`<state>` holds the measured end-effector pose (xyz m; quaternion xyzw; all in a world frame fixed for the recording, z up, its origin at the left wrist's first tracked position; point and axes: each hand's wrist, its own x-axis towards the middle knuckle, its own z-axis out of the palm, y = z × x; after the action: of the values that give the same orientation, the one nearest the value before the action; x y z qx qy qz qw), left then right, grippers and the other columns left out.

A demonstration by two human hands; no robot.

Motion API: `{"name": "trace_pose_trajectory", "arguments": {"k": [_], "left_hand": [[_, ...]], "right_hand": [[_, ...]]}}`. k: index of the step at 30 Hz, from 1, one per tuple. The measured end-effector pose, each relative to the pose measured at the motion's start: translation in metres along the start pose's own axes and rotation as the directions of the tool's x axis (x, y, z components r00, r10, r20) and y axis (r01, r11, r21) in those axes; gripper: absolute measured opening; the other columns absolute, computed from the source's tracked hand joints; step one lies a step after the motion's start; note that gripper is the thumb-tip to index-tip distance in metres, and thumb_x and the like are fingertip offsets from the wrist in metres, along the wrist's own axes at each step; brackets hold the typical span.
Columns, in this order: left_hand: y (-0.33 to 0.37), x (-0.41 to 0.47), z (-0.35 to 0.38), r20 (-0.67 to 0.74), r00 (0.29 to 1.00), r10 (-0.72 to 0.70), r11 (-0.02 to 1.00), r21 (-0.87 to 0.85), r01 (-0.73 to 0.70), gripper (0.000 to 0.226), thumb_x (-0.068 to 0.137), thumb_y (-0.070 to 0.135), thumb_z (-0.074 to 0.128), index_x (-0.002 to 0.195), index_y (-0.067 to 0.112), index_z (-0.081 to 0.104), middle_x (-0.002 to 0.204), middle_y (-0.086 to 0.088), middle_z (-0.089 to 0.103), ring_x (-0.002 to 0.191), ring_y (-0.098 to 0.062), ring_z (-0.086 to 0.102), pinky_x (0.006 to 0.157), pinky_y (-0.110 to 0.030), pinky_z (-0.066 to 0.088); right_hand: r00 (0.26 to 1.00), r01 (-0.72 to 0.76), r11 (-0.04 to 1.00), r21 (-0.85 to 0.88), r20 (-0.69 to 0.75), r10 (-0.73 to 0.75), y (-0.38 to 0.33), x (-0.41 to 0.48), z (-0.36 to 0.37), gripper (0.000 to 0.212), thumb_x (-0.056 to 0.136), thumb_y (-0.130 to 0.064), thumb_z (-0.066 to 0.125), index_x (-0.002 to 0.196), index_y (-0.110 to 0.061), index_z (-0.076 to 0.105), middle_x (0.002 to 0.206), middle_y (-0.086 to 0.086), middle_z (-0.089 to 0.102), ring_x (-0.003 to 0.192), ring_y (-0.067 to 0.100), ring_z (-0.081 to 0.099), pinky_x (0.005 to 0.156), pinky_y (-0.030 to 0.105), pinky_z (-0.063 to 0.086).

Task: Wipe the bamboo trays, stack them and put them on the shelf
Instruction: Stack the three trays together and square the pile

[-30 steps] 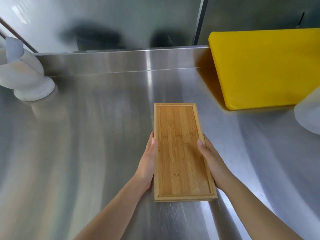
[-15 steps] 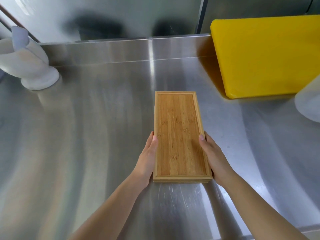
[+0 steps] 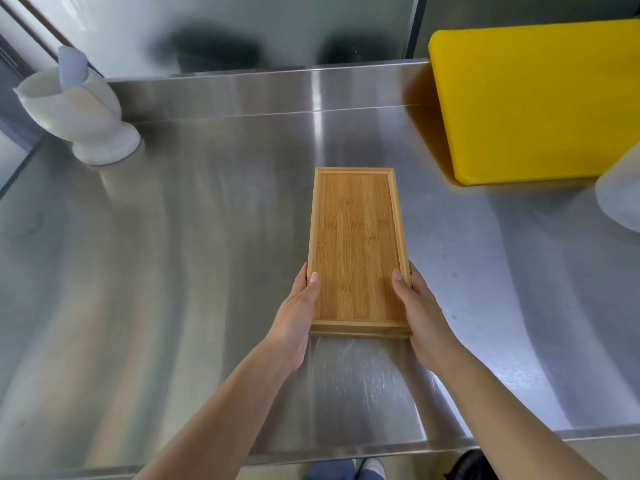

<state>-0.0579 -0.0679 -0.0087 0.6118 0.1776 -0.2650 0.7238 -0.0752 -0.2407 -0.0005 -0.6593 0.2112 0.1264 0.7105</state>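
A stack of rectangular bamboo trays (image 3: 356, 244) lies lengthwise on the steel counter (image 3: 173, 271), in the middle of the head view. The near end shows more than one tray edge. My left hand (image 3: 294, 317) grips the stack's left side near its near end, thumb over the rim. My right hand (image 3: 420, 313) grips the right side in the same way. Whether the stack rests on the counter or is slightly raised cannot be told.
A thick yellow cutting board (image 3: 533, 102) leans at the back right. A white container (image 3: 620, 192) is cut off at the right edge. A white pedestal holder (image 3: 83, 112) with a pale tool stands at the back left. The counter's front edge (image 3: 346, 455) runs below my forearms.
The tray stack and both hands sit farther from me on the counter than a second ago; the counter's front edge has come into view as my head drew back.
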Motion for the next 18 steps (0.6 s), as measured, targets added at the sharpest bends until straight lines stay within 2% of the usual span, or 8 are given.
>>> {"name": "trace_pose_trajectory", "arguments": {"k": [2,4,7,10,13,16,18], "left_hand": [[0.0,0.0,-0.003,0.006,1.0,0.001,0.999,-0.033,0.0,0.058,0.092,0.05,0.044,0.145,0.038,0.026,0.152,0.016,0.031,0.144,-0.011,0.021,0.121,-0.047,0.008],[-0.001,-0.002,-0.006,0.035,0.999,-0.016,1.0,-0.024,0.017,0.077,0.074,0.063,0.057,0.142,0.039,0.033,0.151,0.014,0.036,0.144,-0.014,0.023,0.12,-0.05,0.01],[0.003,-0.004,-0.006,-0.008,0.998,-0.062,0.988,0.14,0.062,0.085,0.061,0.065,0.06,0.137,0.032,0.043,0.144,0.009,0.048,0.138,-0.02,0.036,0.117,-0.049,0.02],[0.01,-0.006,-0.004,-0.029,0.993,-0.115,0.97,0.211,0.119,0.081,0.063,0.06,0.057,0.135,0.024,0.048,0.142,0.003,0.05,0.136,-0.024,0.039,0.115,-0.053,0.022],[0.013,-0.005,-0.002,-0.084,0.99,-0.113,0.966,0.224,0.129,0.084,0.06,0.057,0.057,0.136,0.021,0.048,0.143,-0.001,0.05,0.135,-0.026,0.04,0.114,-0.053,0.024],[0.01,-0.005,-0.002,-0.133,0.987,-0.094,0.978,0.171,0.116,0.076,0.066,0.049,0.055,0.135,0.019,0.05,0.141,-0.002,0.052,0.134,-0.025,0.042,0.115,-0.048,0.026],[0.011,-0.009,0.0,-0.154,0.984,-0.093,0.981,0.156,0.117,0.074,0.067,0.05,0.056,0.134,0.021,0.05,0.141,-0.002,0.053,0.132,-0.026,0.044,0.112,-0.051,0.031]], "right_hand": [[1.0,0.01,1.0,0.009,0.005,-0.01,0.0,-0.001,-0.002,0.067,0.079,-0.059,0.047,0.14,-0.036,0.03,0.143,-0.014,0.041,0.133,0.011,0.036,0.115,0.045,0.025],[1.0,0.016,1.0,0.006,0.002,-0.016,0.001,-0.002,-0.004,0.077,0.071,-0.066,0.049,0.14,-0.036,0.03,0.144,-0.014,0.041,0.133,0.011,0.035,0.115,0.045,0.025],[0.999,-0.019,0.999,-0.026,-0.045,0.018,0.004,-0.005,-0.01,0.074,0.078,-0.065,0.046,0.142,-0.032,0.028,0.147,-0.011,0.037,0.136,0.013,0.033,0.115,0.046,0.025],[0.999,-0.044,0.999,-0.021,-0.025,0.044,0.01,-0.01,-0.013,0.061,0.086,-0.055,0.045,0.141,-0.031,0.032,0.145,-0.009,0.04,0.134,0.014,0.034,0.115,0.044,0.024],[1.0,-0.023,1.0,-0.001,0.001,0.023,0.007,-0.016,-0.004,0.051,0.09,-0.043,0.048,0.138,-0.028,0.037,0.137,-0.007,0.048,0.127,0.014,0.041,0.108,0.035,0.029],[0.998,-0.06,0.996,0.073,-0.018,0.061,0.003,-0.017,0.001,0.05,0.091,-0.037,0.051,0.138,-0.028,0.037,0.139,-0.005,0.047,0.13,0.016,0.039,0.113,0.04,0.025],[0.996,-0.089,0.989,0.117,0.0,0.09,-0.001,-0.019,0.0,0.052,0.09,-0.036,0.051,0.139,-0.028,0.036,0.142,-0.007,0.044,0.133,0.015,0.034,0.114,0.04,0.019]]}}
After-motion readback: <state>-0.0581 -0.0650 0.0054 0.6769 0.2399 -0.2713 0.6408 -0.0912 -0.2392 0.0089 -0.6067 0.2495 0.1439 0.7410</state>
